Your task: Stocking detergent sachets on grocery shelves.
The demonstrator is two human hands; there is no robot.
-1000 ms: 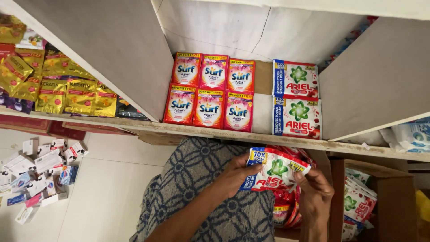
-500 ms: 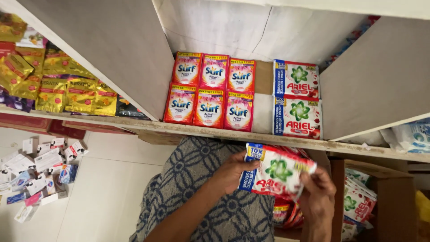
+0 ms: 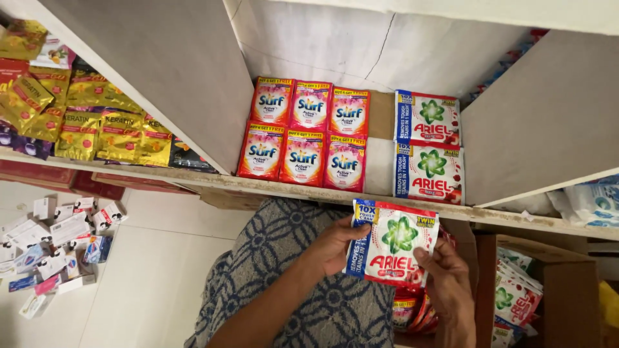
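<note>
Item: one flat detergent sachet (image 3: 394, 243), white and red with a blue strip down its left edge and a green rosette in the middle. It is held upright, face toward the camera, long axis roughly vertical and tipped slightly to the right, just below the front lip of the shelf (image 3: 412, 201).

Left hand (image 3: 335, 245): closed on the sachet's left edge, thumb across the blue strip, fingers behind.

Right hand (image 3: 445, 277): closed on the lower right corner, thumb on the front. Under it sits a bunch of further sachets (image 3: 416, 309), red-edged; whether this hand also carries them cannot be told.

Both hands touch the sachet, one at each side, so neither is nearer.

Relation to the shelf: two matching white sachets (image 3: 429, 147) lie flat in a column, one behind the other, up and slightly right of the held one, just beyond the shelf lip. Bare shelf floor shows between that column and the red sachets (image 3: 303, 132), six in two rows of three to the left.

Nearby: yellow sachets (image 3: 97, 129) in the next bay left; small boxes (image 3: 51, 245) scattered on the floor; an open carton (image 3: 561, 290) with more white sachets at lower right.
</note>
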